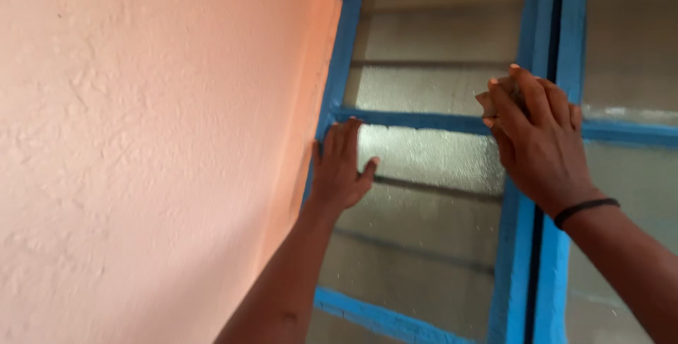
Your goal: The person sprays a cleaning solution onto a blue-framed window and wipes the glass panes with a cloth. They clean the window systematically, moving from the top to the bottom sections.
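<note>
We note a bright blue window frame (418,121) around grey, frosted, finely speckled glass (424,157). The wall (141,139) is salmon pink with a rough, mottled plaster texture. A black band (586,210) circles the wrist. The small pad (494,97) is brownish grey.

Frosted pane (424,167) lies open between the hands; blue frame bars (417,119) cross at twelve, pink wall (141,153) blocks nine.
</note>
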